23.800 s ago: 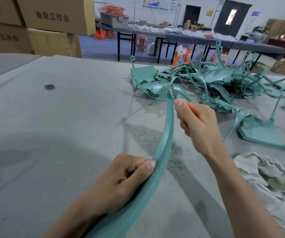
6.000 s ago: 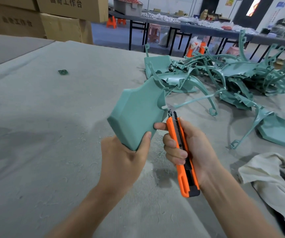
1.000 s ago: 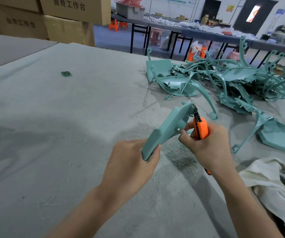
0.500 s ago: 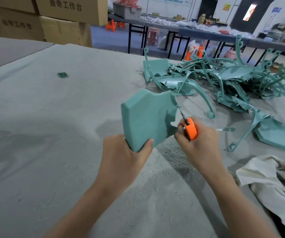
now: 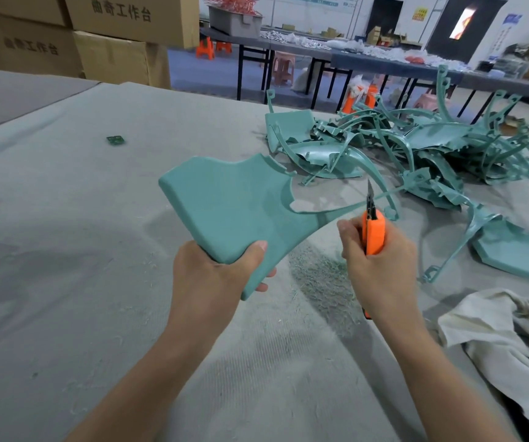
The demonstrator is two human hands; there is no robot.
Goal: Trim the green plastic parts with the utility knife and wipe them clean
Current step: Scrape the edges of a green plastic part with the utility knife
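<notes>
My left hand (image 5: pixel 215 282) grips the lower corner of a green plastic part (image 5: pixel 234 212), a broad flat panel with a thin curved arm running off to the right. It is held up above the grey table (image 5: pixel 65 250), face towards me. My right hand (image 5: pixel 381 260) grips an orange utility knife (image 5: pixel 373 232) with its blade out and pointing up. The blade tip stands just right of the panel's thin arm, close to it but apart from the panel's edge.
A heap of green plastic parts (image 5: pixel 416 148) lies at the back right. A crumpled off-white cloth (image 5: pixel 505 339) lies at the right. Green shavings (image 5: pixel 323 275) cover the table below the knife. A small green scrap (image 5: pixel 116 140) lies far left. Cardboard boxes (image 5: pixel 97 36) stand behind.
My left hand has turned and tilted the panel so it lies broader and lower. The knife has come away from the panel's notch, and its blade now points upward.
</notes>
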